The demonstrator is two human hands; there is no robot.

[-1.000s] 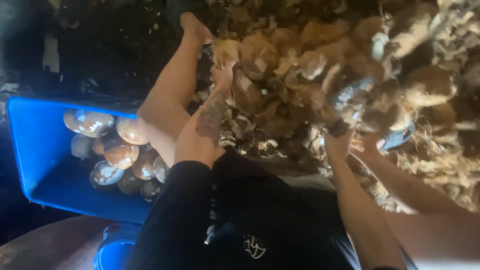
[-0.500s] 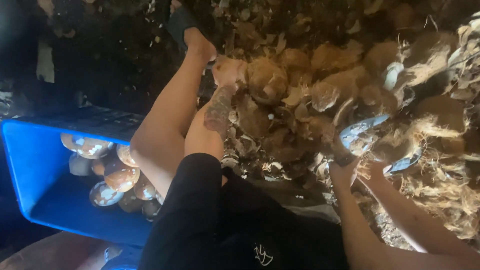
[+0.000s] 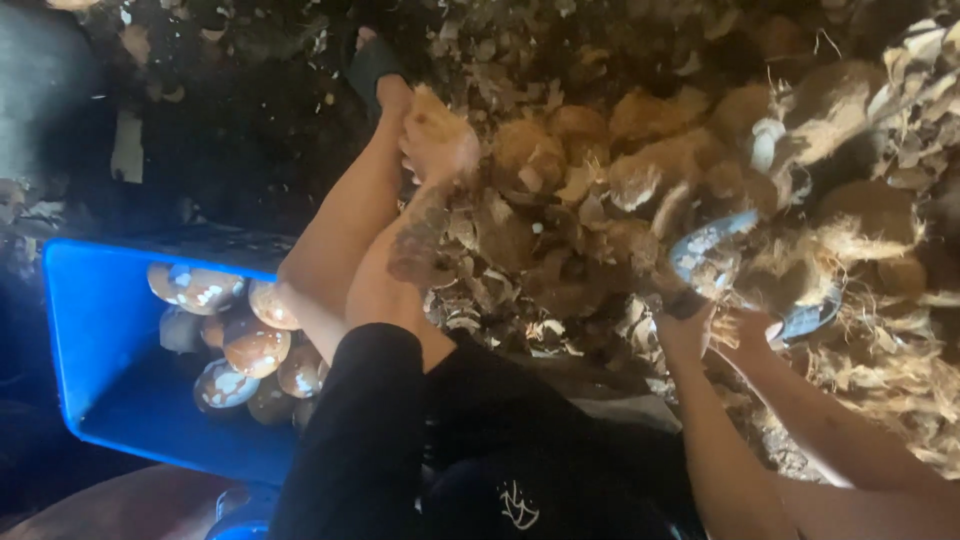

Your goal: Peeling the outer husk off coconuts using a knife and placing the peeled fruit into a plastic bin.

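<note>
A head-worn camera looks down over a person seated at a heap of brown, fibrous coconuts (image 3: 640, 170) and torn husk (image 3: 890, 390) that fills the upper right of the view. Both forearms reach up from the lower right into the heap. The left hand (image 3: 690, 320) sits just below a dark curved metal blade (image 3: 715, 245), its fingers closed as if gripping the blade's handle, though blur hides the exact grip. The right hand (image 3: 755, 325) lies just beside it on the right, touching a partly husked coconut (image 3: 775, 280) that rests against the blade; whether its fingers are spread or closed cannot be told. That coconut lies directly above and ahead of both hands, and its long axis seems to run left to right across the blade, with a second curved edge (image 3: 810, 320) showing beneath it. The right hand is the nearer one to the coconut. Bare legs (image 3: 350, 240) stretch up the middle of the view, feet resting at the heap's edge. Well apart, at the lower left, a blue crate (image 3: 90, 330) holds several peeled, pale brown coconuts (image 3: 250, 345)
</note>
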